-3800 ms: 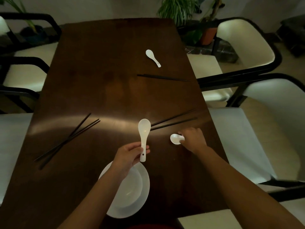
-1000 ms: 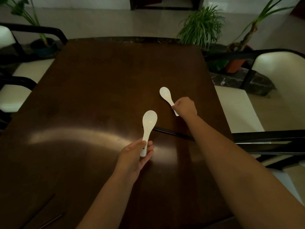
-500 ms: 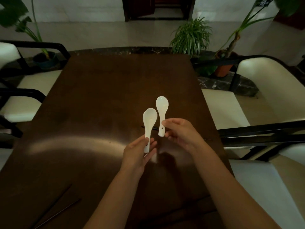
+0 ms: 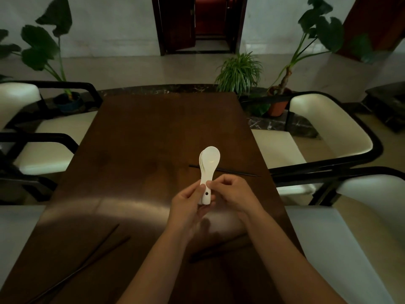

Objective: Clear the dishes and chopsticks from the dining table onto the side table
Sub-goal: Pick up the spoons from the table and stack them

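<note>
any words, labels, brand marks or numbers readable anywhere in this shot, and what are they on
None: no readable text in the head view.
The stacked white spoons, held in both the left hand and the right hand, show only a small dark hole in the handle, no mark.
The black chopsticks, dining table and orange plant pot carry no visible lettering.

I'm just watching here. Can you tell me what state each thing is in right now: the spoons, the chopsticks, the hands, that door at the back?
White spoons: stacked together, held upright above the table.
Left hand: gripping the spoon handles.
Right hand: pinching the same handles.
Far chopsticks: lying flat on the dining table.
Near chopsticks: lying flat, slightly splayed.
Door: ajar.
</note>
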A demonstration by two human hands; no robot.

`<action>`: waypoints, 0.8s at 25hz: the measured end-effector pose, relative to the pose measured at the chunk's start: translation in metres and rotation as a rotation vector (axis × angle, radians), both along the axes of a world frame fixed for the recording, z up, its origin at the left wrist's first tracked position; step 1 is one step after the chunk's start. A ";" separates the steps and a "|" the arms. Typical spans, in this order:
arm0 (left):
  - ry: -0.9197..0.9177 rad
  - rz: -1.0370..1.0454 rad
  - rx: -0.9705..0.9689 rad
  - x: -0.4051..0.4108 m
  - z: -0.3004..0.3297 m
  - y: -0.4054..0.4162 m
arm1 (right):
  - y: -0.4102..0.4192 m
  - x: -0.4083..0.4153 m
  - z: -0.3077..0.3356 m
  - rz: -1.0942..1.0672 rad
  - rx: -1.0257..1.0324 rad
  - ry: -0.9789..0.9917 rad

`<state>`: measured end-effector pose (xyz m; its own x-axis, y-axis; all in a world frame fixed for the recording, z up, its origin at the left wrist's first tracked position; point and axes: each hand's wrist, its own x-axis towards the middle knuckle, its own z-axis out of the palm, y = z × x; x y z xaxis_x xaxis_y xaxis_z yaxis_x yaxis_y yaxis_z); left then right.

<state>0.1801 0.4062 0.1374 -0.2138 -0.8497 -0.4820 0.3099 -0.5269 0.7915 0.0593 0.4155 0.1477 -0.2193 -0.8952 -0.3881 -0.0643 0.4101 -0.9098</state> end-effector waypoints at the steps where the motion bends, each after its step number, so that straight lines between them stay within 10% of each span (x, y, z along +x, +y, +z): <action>1: 0.040 0.007 0.028 0.006 0.004 0.006 | 0.004 0.002 0.005 0.018 0.010 0.050; 10: 0.009 -0.279 0.032 0.094 0.025 0.060 | 0.037 0.006 0.044 0.308 -0.115 0.142; 20: -0.415 -0.060 -0.198 0.177 0.004 0.132 | 0.134 0.098 -0.023 -0.059 0.040 -0.088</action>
